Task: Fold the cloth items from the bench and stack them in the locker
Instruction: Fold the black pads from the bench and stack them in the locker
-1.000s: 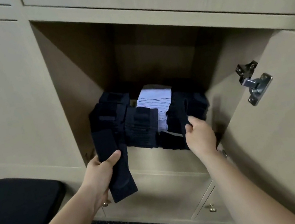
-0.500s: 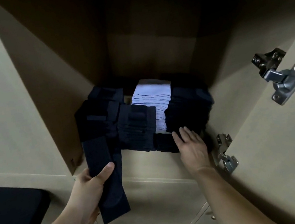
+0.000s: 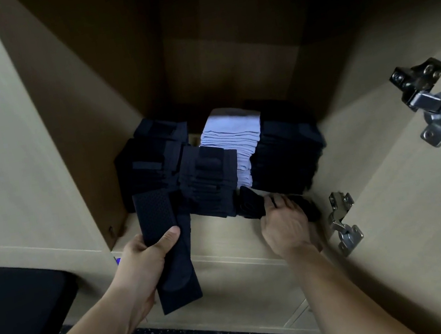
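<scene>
You are at the stacking step, not the folding one: the locker (image 3: 69,152) stands open in front of you, its door (image 3: 417,220) swung out to your right with two hinges (image 3: 438,105) showing. On its floor sit the folded piles, dark stacks (image 3: 154,163) at left and front, a dark stack at right (image 3: 291,160), and a pale stack (image 3: 231,141) wedged between them toward the back. They fill the width closely and the front ones reach the shelf lip. The padded worktop (image 3: 18,314) shows only as a dark corner at lower left, and no cloth can be seen on that part. Your left hand (image 3: 142,266) is closed around a long folded dark piece (image 3: 169,249), thumb across its face, holding it upright just in front of the left stacks with its lower end hanging below the shelf edge. Your right hand (image 3: 285,226) is down at the shelf lip, fingers curled on a loose dark bit of cloth (image 3: 252,205) at the foot of the right stack; it is blurred, so whether you are pinching it or pushing it in is hard to say. Next, I judge, you need that stray end tucked back so the stack fronts sit flush, then the held piece laid flat on a dark stack, kept folded as you let go. Watch that the front pile does not tip off the lip.
</scene>
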`<state>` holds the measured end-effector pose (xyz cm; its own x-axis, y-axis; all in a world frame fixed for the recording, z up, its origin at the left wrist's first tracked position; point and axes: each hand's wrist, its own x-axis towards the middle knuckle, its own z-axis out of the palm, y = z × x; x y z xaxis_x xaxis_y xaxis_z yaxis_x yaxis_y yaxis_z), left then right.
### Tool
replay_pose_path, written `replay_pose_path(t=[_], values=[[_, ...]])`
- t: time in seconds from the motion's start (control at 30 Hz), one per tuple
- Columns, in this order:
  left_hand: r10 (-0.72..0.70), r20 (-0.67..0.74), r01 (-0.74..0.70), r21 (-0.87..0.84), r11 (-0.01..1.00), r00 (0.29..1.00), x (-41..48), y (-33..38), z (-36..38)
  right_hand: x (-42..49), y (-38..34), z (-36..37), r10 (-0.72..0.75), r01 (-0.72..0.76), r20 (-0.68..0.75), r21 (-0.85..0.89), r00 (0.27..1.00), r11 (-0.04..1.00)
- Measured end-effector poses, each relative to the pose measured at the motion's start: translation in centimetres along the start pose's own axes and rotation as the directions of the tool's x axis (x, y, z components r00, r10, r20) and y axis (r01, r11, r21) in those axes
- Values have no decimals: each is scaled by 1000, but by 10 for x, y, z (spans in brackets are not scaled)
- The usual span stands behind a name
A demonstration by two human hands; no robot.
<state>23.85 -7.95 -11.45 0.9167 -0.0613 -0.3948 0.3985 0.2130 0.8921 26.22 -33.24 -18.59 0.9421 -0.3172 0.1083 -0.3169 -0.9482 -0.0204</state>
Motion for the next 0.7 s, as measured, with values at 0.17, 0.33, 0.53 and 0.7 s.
replay_pose_path(t=[0.17,0.33,0.53,0.7], values=[[-6,21,6,-7,1000,1000,0,1,0,-9,-7,-17,-42,42,-20,18,999,999],[5,32,-5,-5,1000,999,0,1,-2,-7,-7,-14,-58,55,90,31,994,998],[12,36,-12,-6,1000,999,-3,4,-9,-8,-9,-5,-42,43,145,-7,989,999],[35,33,-35,-3,999,999,-14,10,-17,-23,-15,-28,-45,88,-197,215,979,973]])
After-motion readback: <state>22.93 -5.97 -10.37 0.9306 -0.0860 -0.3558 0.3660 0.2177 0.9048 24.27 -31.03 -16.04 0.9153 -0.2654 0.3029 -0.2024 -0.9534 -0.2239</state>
